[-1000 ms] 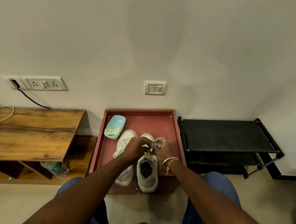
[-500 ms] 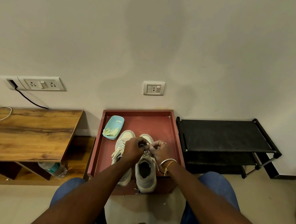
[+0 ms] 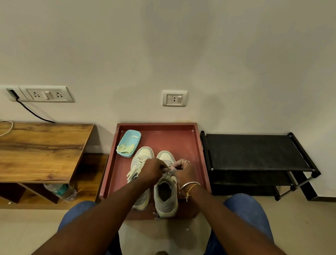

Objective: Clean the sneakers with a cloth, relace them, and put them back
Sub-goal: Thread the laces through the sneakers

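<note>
Red tray [image 3: 190,146] holds both sneakers side by side, toes to the wall, plus a blue dish [image 3: 130,141] in its far-left corner. Right sneaker [image 3: 164,199] is under my hands, with the left sneaker [image 3: 142,155] just beside it. I judge them light, with soft uppers and firm soles: lift by the heel collar. Dish holds a crumpled yellowish cloth [image 3: 125,149]. Lace [image 3: 168,167] is thin, limp and slippery: pinch near the tip. Left grip [image 3: 152,169] and right grip [image 3: 183,170] are both pinched narrow on the lace.

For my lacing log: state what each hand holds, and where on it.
Both the left hand and the right hand pinch the lace of the right sneaker, over its tongue.
</note>
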